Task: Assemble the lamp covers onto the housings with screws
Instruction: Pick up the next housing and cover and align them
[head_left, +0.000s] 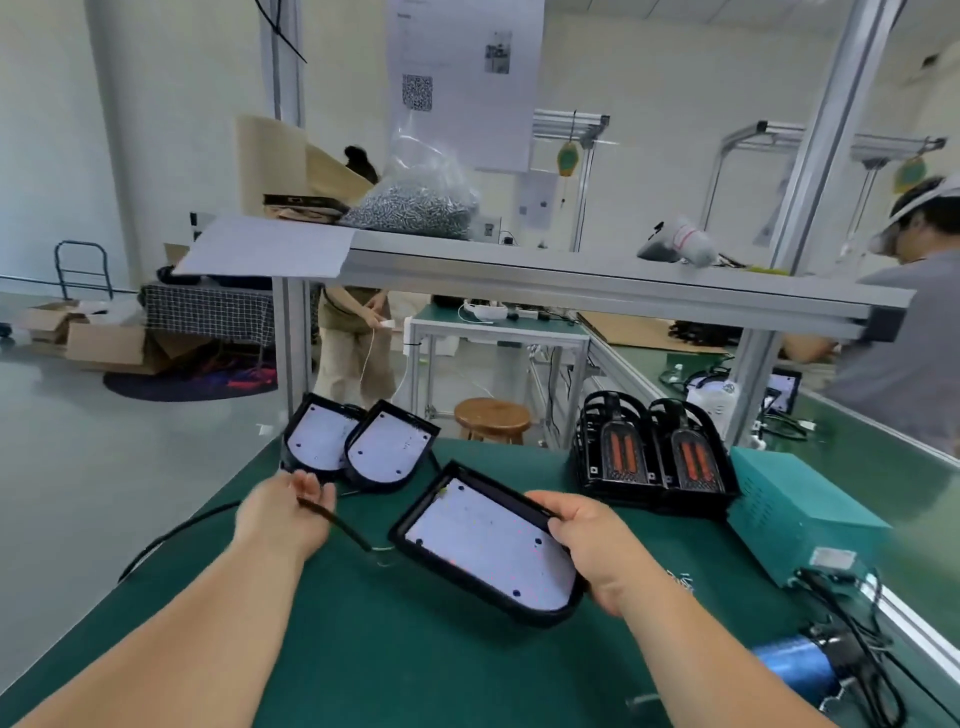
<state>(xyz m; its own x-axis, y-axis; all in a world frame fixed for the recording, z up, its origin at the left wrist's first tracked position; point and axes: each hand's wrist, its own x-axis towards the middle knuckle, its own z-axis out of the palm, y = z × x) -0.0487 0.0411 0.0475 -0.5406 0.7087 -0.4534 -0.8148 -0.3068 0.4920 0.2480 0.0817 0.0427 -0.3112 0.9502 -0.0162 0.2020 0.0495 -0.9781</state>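
Green mat (415, 675): my right hand (597, 551) grips the housing (488, 545) by its right edge, long axis diagonal. My left hand (280, 519) holds the cable (343, 527). Cover stack (649, 457) sits beyond, nearer my right.

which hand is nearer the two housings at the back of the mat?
Left. The left hand holds a black cable just before the two housings; right hand is further right, gripping a third housing.

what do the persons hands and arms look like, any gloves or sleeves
The left hand and right hand wear no gloves. Both arms are uncovered down to the picture's bottom edge, with no sleeve in view. No watch or band shows at either wrist.
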